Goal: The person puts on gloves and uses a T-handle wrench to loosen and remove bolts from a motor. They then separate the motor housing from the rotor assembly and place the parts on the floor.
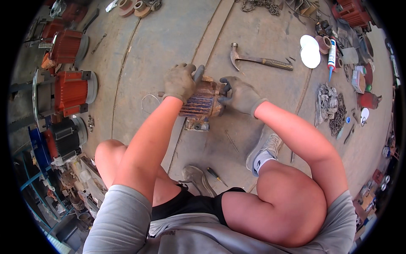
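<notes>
A rusty, finned electric motor point(198, 103) lies on its side on the concrete floor in front of me. My left hand point(179, 82), in a dirty work glove, is closed over the motor's upper left part, near the shaft end. Gloved as well, my right hand point(243, 95) has its fingers curled round the motor's right end. The fingertips there are partly hidden, and a small part between them cannot be made out. A thin wire loop point(149, 101) sits left of the motor. Beyond my right hand lies a claw hammer point(262, 61).
A screwdriver point(216, 176) and a thin rod point(231, 141) lie near my feet. Red motors point(72, 93) and a black motor point(65, 139) line the left side. At the right are white discs point(310, 53), a sealant tube point(332, 57), grey rags point(326, 103) and a chain point(338, 116).
</notes>
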Demonstrator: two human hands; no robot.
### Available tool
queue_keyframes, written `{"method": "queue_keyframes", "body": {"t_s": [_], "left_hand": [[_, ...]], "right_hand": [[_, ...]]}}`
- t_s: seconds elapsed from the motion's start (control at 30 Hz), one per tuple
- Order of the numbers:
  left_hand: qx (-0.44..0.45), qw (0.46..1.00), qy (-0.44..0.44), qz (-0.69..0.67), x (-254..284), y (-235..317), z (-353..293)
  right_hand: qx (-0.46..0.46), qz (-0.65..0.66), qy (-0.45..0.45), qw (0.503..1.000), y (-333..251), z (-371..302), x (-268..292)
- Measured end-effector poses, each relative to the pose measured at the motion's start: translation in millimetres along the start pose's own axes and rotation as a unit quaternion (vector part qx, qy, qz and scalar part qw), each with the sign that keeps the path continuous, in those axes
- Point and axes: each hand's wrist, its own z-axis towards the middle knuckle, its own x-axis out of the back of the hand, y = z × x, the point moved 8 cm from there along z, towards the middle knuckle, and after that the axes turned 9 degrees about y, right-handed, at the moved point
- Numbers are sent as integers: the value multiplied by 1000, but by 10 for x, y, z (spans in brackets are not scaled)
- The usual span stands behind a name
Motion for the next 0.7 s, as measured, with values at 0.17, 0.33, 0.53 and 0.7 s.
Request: {"method": "queue_keyframes", "body": {"t_s": [0.17, 0.33, 0.53, 0.7], "left_hand": [[2, 1000, -6, -1, 2, 2, 1], [2, 1000, -5, 4, -7, -1, 4], [8, 1000, -11, -5, 2, -32, -1], [12, 999, -40, 5, 5, -28, 15]], "right_hand": [[31, -83, -14, 996, 87, 51, -111], [-12, 12, -65, 998, 121, 98, -94], [26, -123, -23, 992, -17, 39, -60], [13, -60, -13, 998, -4, 10, -68]]}}
